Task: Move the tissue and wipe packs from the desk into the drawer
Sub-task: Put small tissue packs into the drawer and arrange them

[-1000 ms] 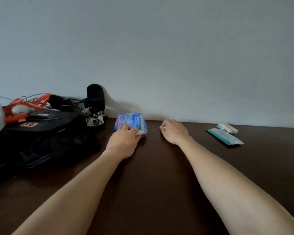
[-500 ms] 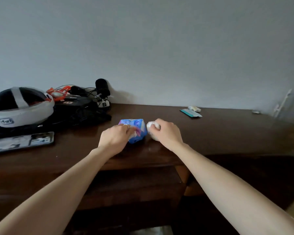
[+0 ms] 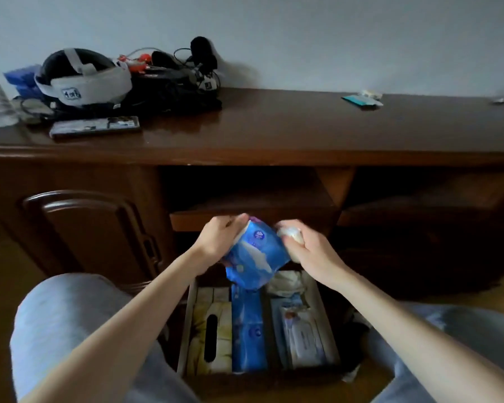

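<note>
Head view: the left hand (image 3: 218,237) grips the upper left edge of a blue pack (image 3: 255,254), fingers curled over its top. The right hand (image 3: 306,251) is clamped round a small white pack (image 3: 291,238), which sits just beside the blue pack's right edge; whether the two packs touch cannot be told. Both hands are close together, with the blue pack between them, tilted and hanging down.

Right below the hands is the open drawer (image 3: 188,324). In it, under the left hand, lies a yellow tissue box (image 3: 208,338); beneath the blue pack lies a blue packet (image 3: 249,333); under the right hand lie a white wipe pack (image 3: 304,335) and, farther back, some crumpled white wrapping (image 3: 287,282).

Above and beyond the hands runs the dark worktop (image 3: 274,132). Far to the right of the right hand, a teal pack (image 3: 358,100) and a small pale pack (image 3: 371,94) lie on it near the wall. Far to the left of the left hand sit a headset (image 3: 82,80), a phone (image 3: 95,126) and a tangle of black cables (image 3: 186,80).
</note>
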The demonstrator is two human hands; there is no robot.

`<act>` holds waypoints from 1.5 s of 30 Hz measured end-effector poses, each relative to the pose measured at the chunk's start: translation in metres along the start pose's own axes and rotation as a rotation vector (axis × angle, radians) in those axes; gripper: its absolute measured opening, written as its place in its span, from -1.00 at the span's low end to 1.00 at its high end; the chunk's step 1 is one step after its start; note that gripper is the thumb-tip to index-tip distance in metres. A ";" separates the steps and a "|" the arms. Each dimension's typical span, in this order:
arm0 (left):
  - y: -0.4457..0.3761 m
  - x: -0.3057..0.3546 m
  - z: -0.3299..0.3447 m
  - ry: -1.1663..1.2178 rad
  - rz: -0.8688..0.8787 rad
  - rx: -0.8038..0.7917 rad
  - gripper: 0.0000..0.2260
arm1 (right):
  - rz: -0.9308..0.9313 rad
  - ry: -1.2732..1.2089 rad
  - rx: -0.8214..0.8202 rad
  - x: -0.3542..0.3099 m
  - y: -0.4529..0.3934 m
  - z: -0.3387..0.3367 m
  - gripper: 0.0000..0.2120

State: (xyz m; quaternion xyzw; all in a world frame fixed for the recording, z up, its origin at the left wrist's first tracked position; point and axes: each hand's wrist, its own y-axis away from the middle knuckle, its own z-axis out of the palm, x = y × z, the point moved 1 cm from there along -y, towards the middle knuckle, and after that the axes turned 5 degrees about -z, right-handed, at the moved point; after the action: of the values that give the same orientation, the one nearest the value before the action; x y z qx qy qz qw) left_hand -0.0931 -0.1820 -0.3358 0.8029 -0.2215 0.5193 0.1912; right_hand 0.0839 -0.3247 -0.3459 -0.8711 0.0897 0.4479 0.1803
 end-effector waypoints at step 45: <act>-0.135 -0.237 0.268 0.827 -0.997 0.013 -0.89 | 0.904 -0.580 0.065 0.222 0.077 0.061 -0.86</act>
State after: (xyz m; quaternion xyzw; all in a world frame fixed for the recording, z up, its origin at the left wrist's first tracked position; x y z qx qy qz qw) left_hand 0.0973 -0.1767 -0.6676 0.5442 0.2732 0.6360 0.4740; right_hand 0.1431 -0.3706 -0.5767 -0.5800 0.4160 0.7002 0.0139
